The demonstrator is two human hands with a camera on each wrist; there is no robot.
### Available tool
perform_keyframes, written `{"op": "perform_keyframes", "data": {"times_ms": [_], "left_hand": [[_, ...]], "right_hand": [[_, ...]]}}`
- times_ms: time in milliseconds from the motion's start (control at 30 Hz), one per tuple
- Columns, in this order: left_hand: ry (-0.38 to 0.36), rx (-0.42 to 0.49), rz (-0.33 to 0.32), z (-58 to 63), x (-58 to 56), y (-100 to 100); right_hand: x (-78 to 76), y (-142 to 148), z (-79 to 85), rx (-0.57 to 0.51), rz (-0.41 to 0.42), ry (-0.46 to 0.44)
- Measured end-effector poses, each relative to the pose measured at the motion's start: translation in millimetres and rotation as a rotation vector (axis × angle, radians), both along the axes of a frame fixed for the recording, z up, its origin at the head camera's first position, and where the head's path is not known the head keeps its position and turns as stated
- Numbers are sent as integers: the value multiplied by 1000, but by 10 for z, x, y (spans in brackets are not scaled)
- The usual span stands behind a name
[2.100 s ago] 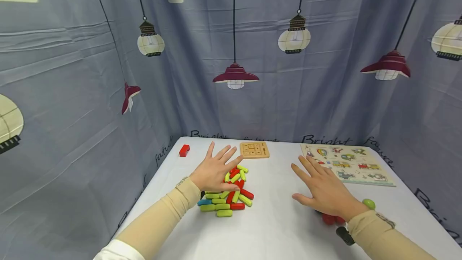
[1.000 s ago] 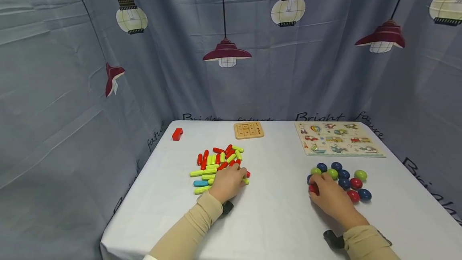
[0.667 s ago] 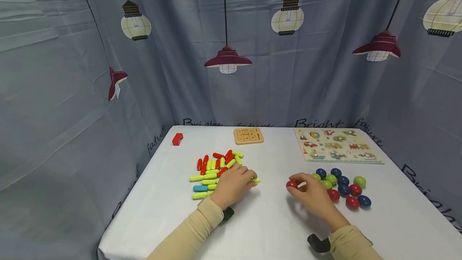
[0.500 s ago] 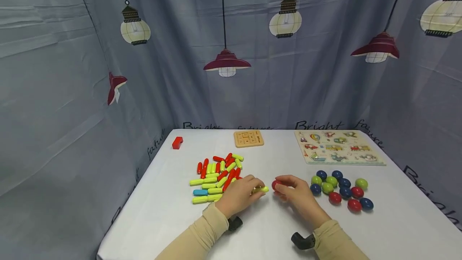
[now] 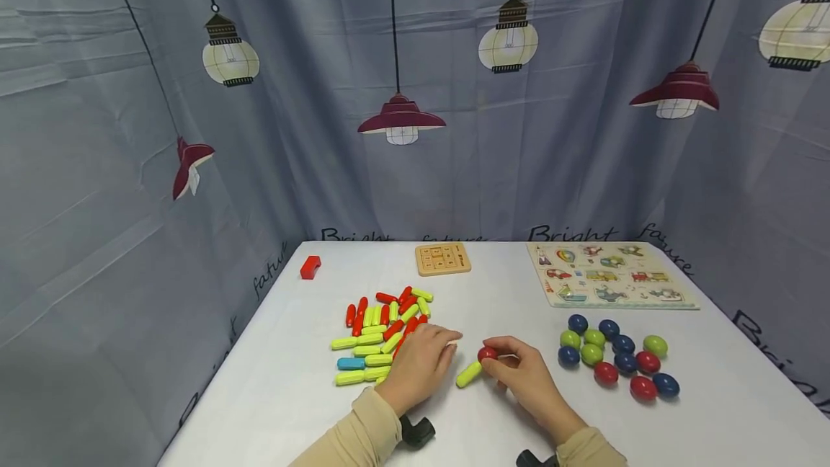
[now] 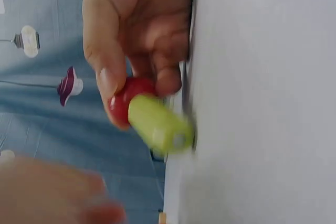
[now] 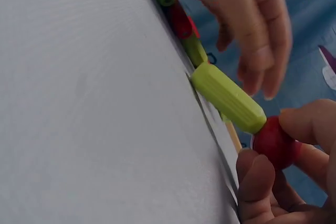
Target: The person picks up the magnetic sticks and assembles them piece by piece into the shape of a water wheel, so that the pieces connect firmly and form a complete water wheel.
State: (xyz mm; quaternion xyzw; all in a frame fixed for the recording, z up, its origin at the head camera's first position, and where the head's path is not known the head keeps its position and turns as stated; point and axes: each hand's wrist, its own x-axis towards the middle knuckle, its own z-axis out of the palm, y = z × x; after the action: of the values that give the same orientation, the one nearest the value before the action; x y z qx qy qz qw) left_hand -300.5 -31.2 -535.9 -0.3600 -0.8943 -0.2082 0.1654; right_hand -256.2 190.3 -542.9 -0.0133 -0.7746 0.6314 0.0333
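My right hand (image 5: 528,380) pinches a glossy red egg-shaped ball (image 5: 486,354) between thumb and fingers. One end of a yellow-green ridged stick (image 5: 468,374) meets the ball; in the right wrist view the stick (image 7: 228,98) runs straight out from the ball (image 7: 275,142), its far end low over the white table. My left hand (image 5: 421,365) hovers just left of the stick with its fingers extended and nothing in them. In the left wrist view that hand is blurred. Behind the left hand lies a group of red and yellow-green sticks (image 5: 369,338), partly hidden by it.
Several blue, green and red egg-shaped balls (image 5: 606,373) lie right of my right hand. A blue stick (image 5: 351,364) lies among the left group. At the back are a red block (image 5: 310,267), a wooden number board (image 5: 443,259) and a picture puzzle board (image 5: 609,276).
From the two piles, the left hand brought a yellow-green stick and the right a red ball to the middle. Stick and ball now meet; the left hand has let go and drawn back left.
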Motion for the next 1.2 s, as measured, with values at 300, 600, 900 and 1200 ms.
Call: {"op": "perform_keyframes", "data": {"times_ms": [300, 600, 900, 1200], "left_hand": [[18, -154, 88, -58, -77, -74], [92, -166, 81, -86, -126, -36], [47, -83, -116, -4, -76, -35], [4, -50, -203, -14, -44, -57]], "right_hand": [[2, -15, 9, 89, -56, 17], [-109, -10, -52, 107, -37, -52], [-35, 65, 7, 12, 27, 10], [15, 39, 37, 27, 138, 24]]}}
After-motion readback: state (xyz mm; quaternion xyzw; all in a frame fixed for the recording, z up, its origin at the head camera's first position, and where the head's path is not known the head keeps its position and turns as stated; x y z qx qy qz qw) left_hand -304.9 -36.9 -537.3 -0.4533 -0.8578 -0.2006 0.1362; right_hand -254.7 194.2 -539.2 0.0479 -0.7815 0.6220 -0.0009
